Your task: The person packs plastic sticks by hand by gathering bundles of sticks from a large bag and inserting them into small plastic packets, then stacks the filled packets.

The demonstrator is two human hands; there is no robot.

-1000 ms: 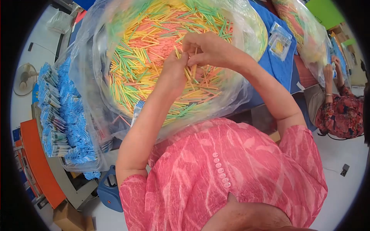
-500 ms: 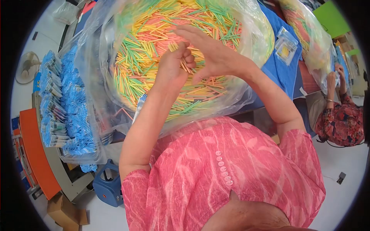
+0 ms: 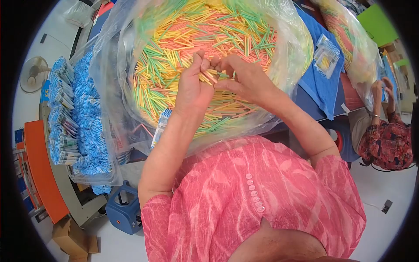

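While left hand (image 3: 192, 89) grasps: thin yellowish sticks (image 3: 207, 77), over plastic liner (image 3: 105, 83); best held aligned;
Right hand (image 3: 246, 81): curled beside them, over liner; pinching or not, cannot tell; light touch advisable

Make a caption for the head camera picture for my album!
Left hand holding little sticks, right hand close beside it, over a colourful heap of sticks.

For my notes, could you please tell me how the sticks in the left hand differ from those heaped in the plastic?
The held sticks are a small bunch; the heaped sticks are a great many. The held sticks lie roughly parallel; the heaped sticks point many ways. Both include yellow ones.
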